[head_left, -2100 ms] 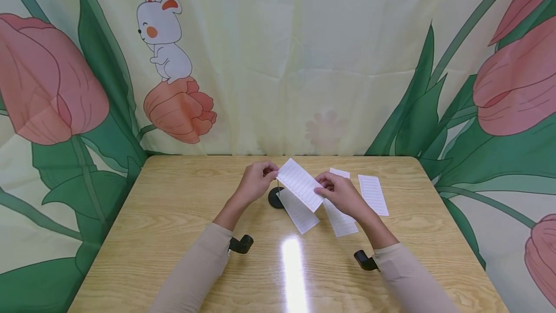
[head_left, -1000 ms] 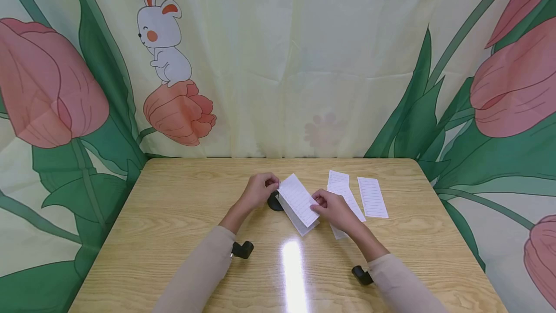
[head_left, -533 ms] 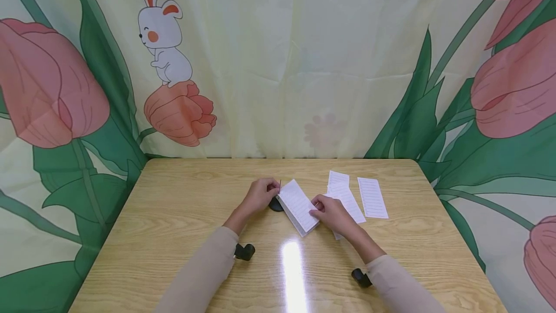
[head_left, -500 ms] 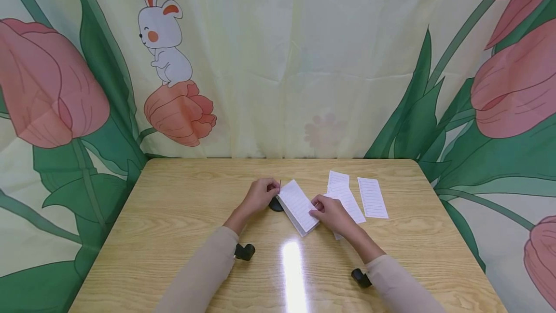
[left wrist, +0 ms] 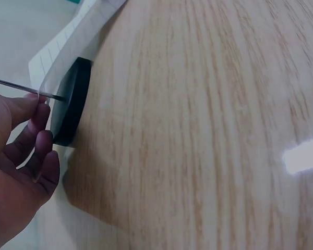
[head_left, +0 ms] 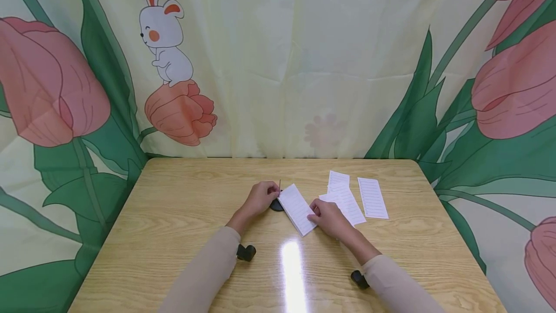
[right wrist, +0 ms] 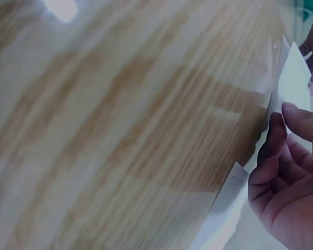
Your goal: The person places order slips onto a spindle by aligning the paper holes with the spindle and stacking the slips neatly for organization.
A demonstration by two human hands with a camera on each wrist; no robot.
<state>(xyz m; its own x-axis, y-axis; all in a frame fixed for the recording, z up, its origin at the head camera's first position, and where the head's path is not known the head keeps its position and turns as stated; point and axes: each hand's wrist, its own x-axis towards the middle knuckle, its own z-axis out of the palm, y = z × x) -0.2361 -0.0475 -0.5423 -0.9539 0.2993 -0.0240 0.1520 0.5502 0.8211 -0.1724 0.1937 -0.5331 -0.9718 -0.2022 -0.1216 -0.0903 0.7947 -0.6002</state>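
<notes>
A lined white paper slip (head_left: 297, 210) slants across the middle of the table, its upper left corner at the thin upright rod of a bill spike with a round black base (left wrist: 73, 104). My left hand (head_left: 259, 198) pinches that corner right against the rod, a little above the base. With thumb and forefinger my right hand (head_left: 331, 217) pinches the slip's right edge. Another slip lies beneath it, mostly covered. In the left wrist view the rod (left wrist: 15, 84) passes by the paper at my fingertips.
Loose lined slips overlap right of the hands, the upper one (head_left: 347, 205) partly behind my right hand. A separate slip (head_left: 372, 198) lies farther right. A patterned curtain (head_left: 260, 62) hangs behind the wooden table (head_left: 182, 206).
Both hands have lowered the held slip down along the rod, so it now lies nearly over the slip beneath. The rod's tip shows above my left fingers.
</notes>
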